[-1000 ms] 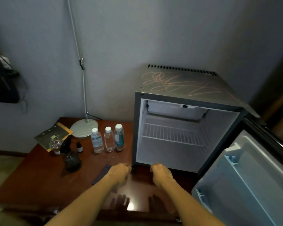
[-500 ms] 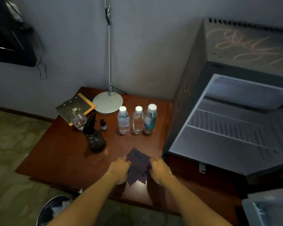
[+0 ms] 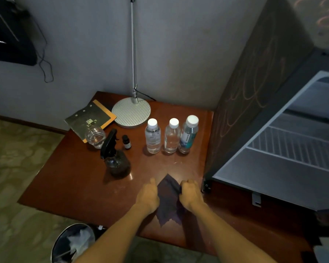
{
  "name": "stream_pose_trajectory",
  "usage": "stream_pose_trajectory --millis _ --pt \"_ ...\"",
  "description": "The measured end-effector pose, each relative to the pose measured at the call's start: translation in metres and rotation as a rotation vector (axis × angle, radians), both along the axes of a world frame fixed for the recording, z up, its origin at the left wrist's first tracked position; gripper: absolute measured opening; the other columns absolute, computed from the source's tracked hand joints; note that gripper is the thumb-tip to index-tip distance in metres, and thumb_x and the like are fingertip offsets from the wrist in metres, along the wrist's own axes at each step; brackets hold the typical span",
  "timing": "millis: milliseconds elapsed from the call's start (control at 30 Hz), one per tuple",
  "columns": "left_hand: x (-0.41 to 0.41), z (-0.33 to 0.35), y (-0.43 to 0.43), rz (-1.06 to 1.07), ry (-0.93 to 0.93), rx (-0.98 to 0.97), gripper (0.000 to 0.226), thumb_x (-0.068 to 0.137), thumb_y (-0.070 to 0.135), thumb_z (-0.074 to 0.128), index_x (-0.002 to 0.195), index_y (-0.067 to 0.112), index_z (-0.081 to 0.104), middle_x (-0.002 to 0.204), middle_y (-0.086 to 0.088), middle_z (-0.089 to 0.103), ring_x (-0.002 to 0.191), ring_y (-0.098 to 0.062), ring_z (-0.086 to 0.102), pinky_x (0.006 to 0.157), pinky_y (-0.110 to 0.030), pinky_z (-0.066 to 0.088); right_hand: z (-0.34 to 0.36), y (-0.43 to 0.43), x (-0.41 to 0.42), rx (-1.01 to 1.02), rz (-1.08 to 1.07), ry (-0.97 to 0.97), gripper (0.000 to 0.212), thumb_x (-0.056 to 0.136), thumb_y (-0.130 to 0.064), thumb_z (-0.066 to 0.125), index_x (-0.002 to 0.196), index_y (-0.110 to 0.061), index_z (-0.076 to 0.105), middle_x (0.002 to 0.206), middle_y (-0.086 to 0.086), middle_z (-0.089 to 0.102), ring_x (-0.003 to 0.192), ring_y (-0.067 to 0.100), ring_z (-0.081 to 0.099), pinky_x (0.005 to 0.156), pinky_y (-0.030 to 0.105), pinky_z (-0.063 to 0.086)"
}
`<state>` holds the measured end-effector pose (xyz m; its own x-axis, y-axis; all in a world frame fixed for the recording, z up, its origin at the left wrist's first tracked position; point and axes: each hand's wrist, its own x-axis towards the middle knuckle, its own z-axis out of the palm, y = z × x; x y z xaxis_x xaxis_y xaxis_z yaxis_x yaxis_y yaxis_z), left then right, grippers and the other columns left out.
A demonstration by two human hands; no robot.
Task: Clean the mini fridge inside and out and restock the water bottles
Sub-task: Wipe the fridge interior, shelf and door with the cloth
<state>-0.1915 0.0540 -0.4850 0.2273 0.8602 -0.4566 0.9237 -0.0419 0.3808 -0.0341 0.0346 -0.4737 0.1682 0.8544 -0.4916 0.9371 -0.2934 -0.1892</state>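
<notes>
Risks from here?

Mostly the cloth [image 3: 168, 198]. It hangs between both hands over the table [image 3: 74, 186] with one corner trailing low. Swung carelessly toward the fridge [image 3: 273, 168], it could catch the sprayer [image 3: 116, 160] or the bottles [image 3: 171, 136] and tip them

How close are those?

The sprayer stands near the left hand [image 3: 147, 196]. The three bottles stand upright in a row further back, beside the fridge's outer wall, and I see none inside. A glass [image 3: 95, 136] sits past the sprayer, so a knock there could mean a spill

And the grip?

Left hand: fingers curled on the cloth's left edge, thumb up. Right hand [image 3: 190, 194]: a closed fist bunching the right edge. A dry cloth might only smear the scribbles on the fridge, and I can't tell whether it's damp

Fridge itself?

Open, wire shelf showing, just right of the right hand
</notes>
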Motion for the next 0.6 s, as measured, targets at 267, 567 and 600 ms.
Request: stream_pose_trajectory --millis 267,567,600 --pt "0.019 0.030 -0.009 0.130 -0.219 -0.124 0.029 0.085 0.007 0.052 0.066 0.019 0.035 0.064 0.003 0.038 0.055 -0.009 0.036 0.046 -0.021 0.028 0.024 -0.021 0.012 0.055 -0.080 0.058 0.032 0.091 -0.013 0.049 0.122 -0.014 0.053 0.129 0.011 0.047 0.121 0.030 0.044 0.095 0.035 0.044" --pt "0.064 0.103 -0.024 -0.008 -0.452 -0.121 0.024 0.076 0.003 0.061 0.069 0.026 0.056 0.071 0.002 0.058 0.075 -0.013 0.054 0.067 -0.024 0.042 0.085 -0.051 0.023 -0.087 -0.784 0.795 0.046 0.096 -0.052 0.039 0.101 -0.011 0.059 0.100 0.014 0.065 0.074 0.023 0.063 0.062 0.030 0.053" --pt "0.071 0.112 -0.028 -0.027 -0.484 -0.137 0.019 0.077 0.002 0.062 0.075 0.021 0.064 0.071 0.000 0.060 0.075 -0.013 0.056 0.067 -0.024 0.045 0.084 -0.052 0.028 -0.046 -0.847 0.867 0.048 0.093 -0.055 0.043 0.102 -0.011 0.061 0.096 0.012 0.066 0.071 0.022 0.064 0.058 0.029 0.052"
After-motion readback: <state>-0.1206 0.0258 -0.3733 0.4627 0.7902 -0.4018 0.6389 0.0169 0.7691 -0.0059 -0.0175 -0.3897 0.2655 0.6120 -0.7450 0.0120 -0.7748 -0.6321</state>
